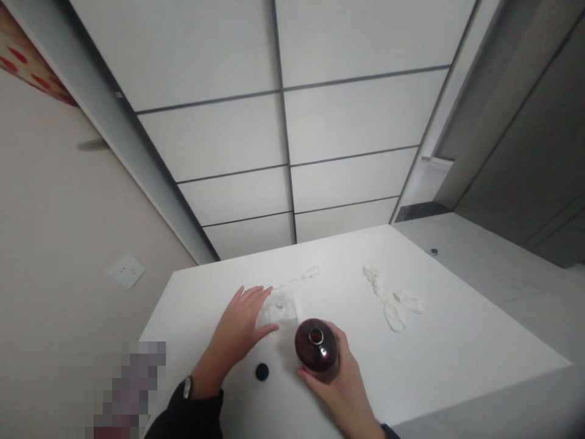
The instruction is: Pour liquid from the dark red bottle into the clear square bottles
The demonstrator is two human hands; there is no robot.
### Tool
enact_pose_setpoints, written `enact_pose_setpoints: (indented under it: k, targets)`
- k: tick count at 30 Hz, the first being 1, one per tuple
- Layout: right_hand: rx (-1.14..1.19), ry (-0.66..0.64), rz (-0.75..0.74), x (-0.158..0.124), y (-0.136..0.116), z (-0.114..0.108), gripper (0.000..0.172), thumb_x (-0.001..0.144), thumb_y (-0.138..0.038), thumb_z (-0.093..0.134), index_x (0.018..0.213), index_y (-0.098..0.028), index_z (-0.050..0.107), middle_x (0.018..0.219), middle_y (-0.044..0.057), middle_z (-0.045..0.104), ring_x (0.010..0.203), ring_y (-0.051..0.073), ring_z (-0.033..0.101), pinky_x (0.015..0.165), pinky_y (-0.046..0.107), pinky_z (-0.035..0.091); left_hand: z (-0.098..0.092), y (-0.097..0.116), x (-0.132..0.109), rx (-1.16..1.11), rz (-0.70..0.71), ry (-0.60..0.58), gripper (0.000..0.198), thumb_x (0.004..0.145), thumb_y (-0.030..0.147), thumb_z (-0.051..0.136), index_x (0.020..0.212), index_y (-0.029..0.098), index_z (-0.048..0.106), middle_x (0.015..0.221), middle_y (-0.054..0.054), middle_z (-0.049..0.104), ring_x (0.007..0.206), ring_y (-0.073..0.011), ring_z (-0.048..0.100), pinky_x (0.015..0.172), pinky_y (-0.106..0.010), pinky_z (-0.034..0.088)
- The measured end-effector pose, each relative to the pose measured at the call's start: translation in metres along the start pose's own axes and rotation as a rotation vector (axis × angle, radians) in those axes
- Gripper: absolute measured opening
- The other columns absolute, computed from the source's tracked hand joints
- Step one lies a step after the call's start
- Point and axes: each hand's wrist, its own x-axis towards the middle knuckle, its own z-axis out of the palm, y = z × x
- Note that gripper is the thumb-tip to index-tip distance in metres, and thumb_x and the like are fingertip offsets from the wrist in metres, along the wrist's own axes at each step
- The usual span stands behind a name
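My right hand (338,372) is wrapped around a dark reddish-brown bottle (315,350), whose round mouth faces up without a cap. To its left, my left hand (244,317) straddles the left side of a clear square container (282,310), with the fingers at its far edge and the thumb at its near edge. The container appears to have a small round opening or knob on top. Between my wrists a small round black cap (262,372) lies on the white table (342,262). Beyond the container is a clear, thin item (311,274), perhaps a dropper; its kind is hard to make out.
Crumpled white cloth or gloves (393,299) lie on the right part of the table. White panelled doors (347,122) stand behind the far edge. At left is a wall with a socket (127,271). A small dark object (434,251) rests on the floor at right.
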Motion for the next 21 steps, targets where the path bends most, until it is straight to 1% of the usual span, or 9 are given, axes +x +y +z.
enact_pose_setpoints:
  k: [4, 7, 12, 16, 19, 20, 21]
  targets:
    - [0.004, 0.028, 0.004, 0.002, 0.004, -0.014, 0.07, 0.072, -0.039, 0.086, 0.134, -0.022, 0.057, 0.131, 0.013, 0.073, 0.119, 0.032, 0.074, 0.105, 0.047, 0.061, 0.004, -0.006, -0.005, 0.002, -0.016, 0.004, 0.069, 0.095, 0.056, 0.074, 0.15, 0.019, 0.058, 0.145, -0.016, 0.071, 0.135, -0.0352, 0.068, 0.123, -0.061, 0.046]
    - [0.002, 0.041, 0.011, 0.009, 0.007, -0.022, 0.072, 0.071, -0.042, 0.088, 0.133, -0.022, 0.057, 0.13, 0.015, 0.074, 0.118, 0.033, 0.074, 0.104, 0.05, 0.061, 0.007, -0.009, -0.009, -0.004, -0.037, 0.008, 0.068, 0.093, 0.057, 0.075, 0.149, 0.021, 0.059, 0.145, -0.015, 0.071, 0.135, -0.0355, 0.067, 0.123, -0.062, 0.046]
    - [0.014, 0.027, 0.035, 0.023, 0.007, -0.031, 0.074, 0.07, -0.045, 0.089, 0.132, -0.022, 0.056, 0.127, 0.015, 0.074, 0.116, 0.034, 0.074, 0.103, 0.052, 0.06, 0.006, -0.009, -0.013, -0.038, -0.057, 0.005, 0.069, 0.092, 0.055, 0.077, 0.151, 0.025, 0.057, 0.146, -0.013, 0.07, 0.136, -0.0339, 0.067, 0.124, -0.06, 0.045]
    - [0.006, 0.017, 0.07, 0.032, 0.006, -0.034, 0.075, 0.069, -0.046, 0.089, 0.132, -0.022, 0.055, 0.128, 0.016, 0.073, 0.117, 0.035, 0.073, 0.103, 0.052, 0.06, 0.004, -0.007, -0.012, -0.065, -0.053, -0.002, 0.072, 0.092, 0.051, 0.079, 0.153, 0.024, 0.054, 0.147, -0.013, 0.07, 0.136, -0.033, 0.067, 0.124, -0.058, 0.046]
    - [-0.008, -0.001, 0.095, 0.036, 0.009, -0.034, 0.076, 0.071, -0.049, 0.087, 0.133, -0.023, 0.054, 0.13, 0.016, 0.072, 0.119, 0.036, 0.072, 0.105, 0.055, 0.058, 0.004, -0.006, -0.012, -0.074, -0.05, 0.005, 0.073, 0.091, 0.05, 0.08, 0.153, 0.023, 0.053, 0.149, -0.014, 0.069, 0.137, -0.034, 0.066, 0.124, -0.059, 0.046]
    - [-0.014, -0.015, 0.096, 0.036, 0.01, -0.034, 0.078, 0.071, -0.051, 0.088, 0.135, -0.022, 0.053, 0.132, 0.016, 0.071, 0.121, 0.036, 0.071, 0.108, 0.056, 0.056, 0.004, -0.006, -0.012, -0.076, -0.051, 0.007, 0.073, 0.091, 0.05, 0.08, 0.153, 0.023, 0.053, 0.149, -0.014, 0.069, 0.137, -0.0341, 0.066, 0.124, -0.059, 0.046]
    - [-0.021, -0.034, 0.087, 0.035, 0.011, -0.035, 0.085, 0.069, -0.053, 0.089, 0.138, -0.022, 0.051, 0.136, 0.017, 0.069, 0.126, 0.038, 0.068, 0.113, 0.058, 0.053, 0.004, -0.006, -0.012, -0.08, -0.052, 0.008, 0.073, 0.091, 0.049, 0.08, 0.153, 0.023, 0.053, 0.149, -0.014, 0.068, 0.138, -0.0342, 0.066, 0.124, -0.059, 0.046]
